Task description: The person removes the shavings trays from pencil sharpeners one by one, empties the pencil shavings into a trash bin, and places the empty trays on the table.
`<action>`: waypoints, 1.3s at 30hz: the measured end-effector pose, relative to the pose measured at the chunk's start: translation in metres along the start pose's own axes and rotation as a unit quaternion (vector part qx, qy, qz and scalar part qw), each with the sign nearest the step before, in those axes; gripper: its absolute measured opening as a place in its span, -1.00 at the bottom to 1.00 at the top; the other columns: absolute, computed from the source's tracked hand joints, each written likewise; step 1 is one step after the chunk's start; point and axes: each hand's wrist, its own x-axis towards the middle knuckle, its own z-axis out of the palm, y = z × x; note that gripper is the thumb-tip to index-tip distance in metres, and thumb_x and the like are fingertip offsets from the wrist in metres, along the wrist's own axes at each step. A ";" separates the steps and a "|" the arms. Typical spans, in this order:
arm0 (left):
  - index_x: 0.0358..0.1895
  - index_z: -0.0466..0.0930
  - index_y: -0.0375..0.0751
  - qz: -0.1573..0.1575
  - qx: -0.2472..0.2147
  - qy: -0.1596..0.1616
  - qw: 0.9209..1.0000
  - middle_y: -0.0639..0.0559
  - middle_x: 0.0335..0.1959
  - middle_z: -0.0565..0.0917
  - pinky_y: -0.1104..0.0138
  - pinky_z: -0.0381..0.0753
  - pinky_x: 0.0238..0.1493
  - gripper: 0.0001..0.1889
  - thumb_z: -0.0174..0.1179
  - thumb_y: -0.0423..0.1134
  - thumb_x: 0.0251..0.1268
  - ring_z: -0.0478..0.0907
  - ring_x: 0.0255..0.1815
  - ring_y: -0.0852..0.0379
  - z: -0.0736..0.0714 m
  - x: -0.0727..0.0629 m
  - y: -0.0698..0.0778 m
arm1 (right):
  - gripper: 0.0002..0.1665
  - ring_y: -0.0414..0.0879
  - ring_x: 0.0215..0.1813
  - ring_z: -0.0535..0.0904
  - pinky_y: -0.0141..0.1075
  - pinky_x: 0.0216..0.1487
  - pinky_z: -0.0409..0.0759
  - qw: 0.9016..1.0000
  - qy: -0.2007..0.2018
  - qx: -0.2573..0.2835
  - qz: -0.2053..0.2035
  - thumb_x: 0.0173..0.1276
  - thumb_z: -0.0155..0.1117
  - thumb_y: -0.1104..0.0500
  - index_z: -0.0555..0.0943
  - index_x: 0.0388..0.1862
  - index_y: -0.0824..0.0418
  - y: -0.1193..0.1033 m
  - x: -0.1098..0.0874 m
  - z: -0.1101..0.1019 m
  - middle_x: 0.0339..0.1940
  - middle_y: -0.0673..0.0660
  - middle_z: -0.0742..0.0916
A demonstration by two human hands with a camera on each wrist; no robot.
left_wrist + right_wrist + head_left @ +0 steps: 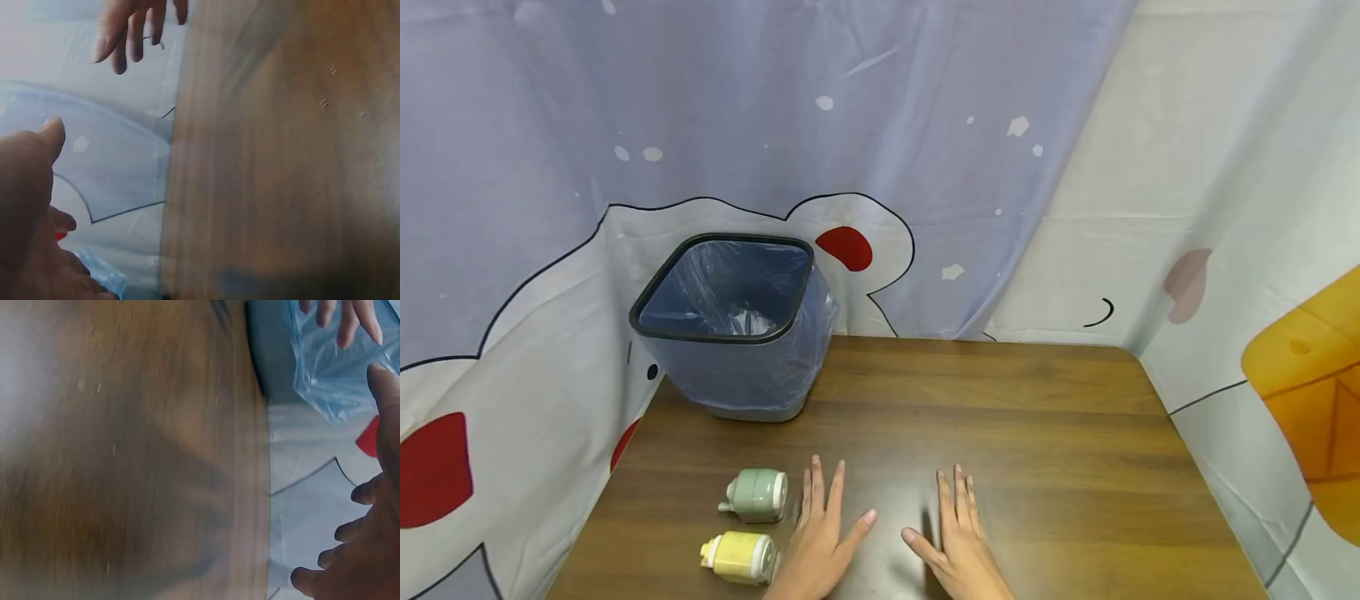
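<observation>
Both bare hands are over the wooden table in the head view, fingers extended and nothing in them. My left hand point(822, 537) is just right of two small bottles lying on their sides. One is a green bottle point(758, 496) with a white base, the other a yellow bottle point(739, 557) with a pale base; their narrow ends point left. To the right, across a gap, is my right hand point(958, 542), its thumb spread toward the left one. In the left wrist view, the right hand point(140, 28) appears at the top beyond the left thumb.
A bin point(737, 367) lined with a thin bluish bag stands at the table's back left corner. Its dark rim point(722, 338) faces up. The brown wooden table point(1000, 408) ends at a printed curtain point(940, 167) hanging behind and along the sides.
</observation>
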 end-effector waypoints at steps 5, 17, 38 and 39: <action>0.46 -0.18 0.05 -0.009 -0.039 0.056 0.998 -0.14 0.47 -0.30 -0.24 0.24 0.07 -0.18 -0.21 0.34 0.23 -0.10 0.40 -0.28 -0.014 0.003 -0.001 | 0.08 0.25 0.45 -0.28 0.27 0.24 0.01 1.000 -0.010 0.015 -0.023 0.21 0.01 -0.36 -0.23 0.49 0.04 -0.009 0.006 0.007 0.49 0.21 -0.16; 0.32 0.17 -0.30 -0.047 -0.111 0.224 0.967 -0.24 0.37 0.14 -0.11 0.17 0.21 -0.35 -0.08 0.10 0.34 0.12 0.33 -0.25 -0.047 0.011 -0.017 | 0.00 0.23 0.45 -0.19 0.24 0.21 0.11 0.996 -0.011 0.064 -0.065 0.28 0.04 -0.25 -0.24 0.49 -0.02 -0.034 0.026 0.022 0.49 0.14 -0.16; 0.18 0.35 -0.33 -0.085 -0.169 0.291 0.938 -0.24 0.08 0.43 0.11 0.50 -0.04 -0.49 -0.06 0.00 0.36 0.45 0.07 -0.13 -0.079 0.015 -0.030 | -0.29 0.00 0.29 0.33 -0.03 0.17 0.36 0.968 0.089 0.175 -0.158 0.37 0.03 -0.05 0.07 0.44 -0.01 -0.076 0.054 0.032 0.43 0.04 0.22; 0.19 0.33 -0.33 -0.087 -0.172 0.289 0.938 -0.25 0.09 0.42 0.10 0.49 -0.03 -0.48 -0.06 0.01 0.36 0.44 0.08 -0.13 -0.081 0.015 -0.031 | -0.30 -0.01 0.25 0.37 -0.04 0.14 0.39 0.966 0.092 0.182 -0.160 0.38 0.03 -0.03 0.09 0.44 0.00 -0.077 0.056 0.033 0.42 0.05 0.23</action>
